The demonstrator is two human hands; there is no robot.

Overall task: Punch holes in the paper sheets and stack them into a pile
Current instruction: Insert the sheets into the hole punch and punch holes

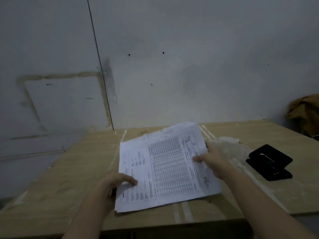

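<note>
A stack of printed paper sheets [165, 168] lies in the middle of the wooden table [60, 183], its top page showing a table of small text. My left hand [119, 181] grips the stack's left edge, thumb on top of the top sheet. My right hand [212, 159] holds the right edge, thumb pressed on the top page and fingers curled behind the paper. A black hole punch [270, 162] sits on the table to the right of the stack, apart from both hands.
A grey wall rises right behind the table. A crumpled brown cloth or bag [305, 114] lies at the far right corner. A pale patch of dried residue [229, 147] marks the tabletop between the paper and the punch. The table's front edge is near me.
</note>
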